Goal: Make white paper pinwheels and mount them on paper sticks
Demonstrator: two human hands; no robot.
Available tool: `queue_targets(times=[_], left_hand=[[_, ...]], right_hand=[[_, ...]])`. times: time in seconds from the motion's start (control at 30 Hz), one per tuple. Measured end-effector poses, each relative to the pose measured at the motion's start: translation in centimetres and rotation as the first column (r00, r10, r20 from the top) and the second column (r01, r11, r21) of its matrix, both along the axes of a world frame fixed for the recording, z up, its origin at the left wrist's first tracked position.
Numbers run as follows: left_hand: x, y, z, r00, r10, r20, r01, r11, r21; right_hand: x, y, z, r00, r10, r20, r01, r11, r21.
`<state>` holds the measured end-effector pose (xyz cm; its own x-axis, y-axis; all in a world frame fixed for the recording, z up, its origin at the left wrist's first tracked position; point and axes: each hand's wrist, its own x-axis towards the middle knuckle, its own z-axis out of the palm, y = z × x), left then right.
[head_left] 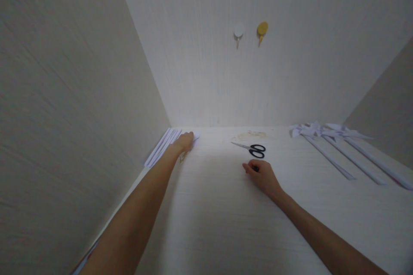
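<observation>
At the far left of the white surface, my left hand is closed on a piece of white paper, which sticks out past the fingers. Beside that hand lie several folded white paper strips along the left wall. My right hand rests near the middle with its fingers curled together. Something dark shows inside the curl, too small to make out. Just beyond it lies a pair of scissors with black handles, the blades pointing left.
On the right lie three long paper sticks topped with folded paper pieces. Walls stand at the back and both sides. A white hook and a yellow hook are on the back wall.
</observation>
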<state>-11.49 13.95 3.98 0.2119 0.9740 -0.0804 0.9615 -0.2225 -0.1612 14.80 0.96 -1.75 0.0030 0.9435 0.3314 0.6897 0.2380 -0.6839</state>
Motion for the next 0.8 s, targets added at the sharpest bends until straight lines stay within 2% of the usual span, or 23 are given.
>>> queue_targets(times=[0.4,0.67,0.8], left_hand=[[-0.3,0.4,0.4,1.000,-0.011,-0.025,0.011,1.000,0.021],[-0.6,1.3,1.7,0.990,-0.135,-0.046,0.131,0.989,-0.068],[-1.0,2.0,1.8,0.984,-0.172,-0.046,0.169,0.983,-0.073]], right_hand=[[-0.1,0.0,0.0,1.000,-0.002,0.007,0.002,1.000,-0.003],[-0.1,0.0,0.0,1.000,0.007,-0.010,-0.007,1.000,-0.029],[-0.1,0.0,0.1,1.000,0.009,-0.018,-0.010,0.999,-0.038]])
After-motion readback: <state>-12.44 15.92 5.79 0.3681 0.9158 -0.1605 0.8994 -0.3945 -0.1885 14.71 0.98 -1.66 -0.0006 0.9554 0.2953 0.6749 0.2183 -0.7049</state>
